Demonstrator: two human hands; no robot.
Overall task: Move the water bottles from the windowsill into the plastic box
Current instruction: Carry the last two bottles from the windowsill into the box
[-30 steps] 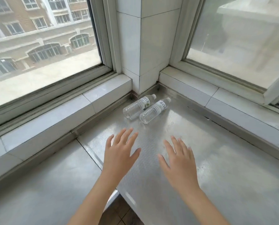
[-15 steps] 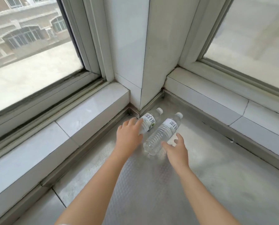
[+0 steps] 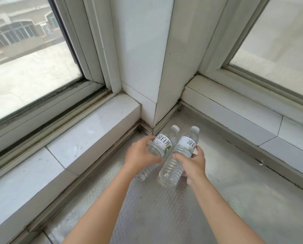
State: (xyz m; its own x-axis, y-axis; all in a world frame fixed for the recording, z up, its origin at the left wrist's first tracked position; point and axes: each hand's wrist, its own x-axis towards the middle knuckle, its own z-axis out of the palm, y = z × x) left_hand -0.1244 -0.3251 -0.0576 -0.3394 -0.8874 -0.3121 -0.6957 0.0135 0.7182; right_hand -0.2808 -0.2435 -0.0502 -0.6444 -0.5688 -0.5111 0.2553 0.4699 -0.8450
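Clear plastic water bottles, two of them with white labels and white caps, lie side by side at the far corner of the metal windowsill (image 3: pixel 226 199), caps toward the tiled pillar (image 3: pixel 147 67). The left hand (image 3: pixel 140 157) is wrapped around the left bottle (image 3: pixel 162 142) at its middle, and the right hand (image 3: pixel 194 162) is curled around the right bottle (image 3: pixel 180 155), thumb on top

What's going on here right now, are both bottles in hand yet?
A person is gripping both at once in the window corner: the left hand is closed around the left bottle, the right hand around the right bottle. Both bottles sit low over the metal sill. No plastic box is in view.
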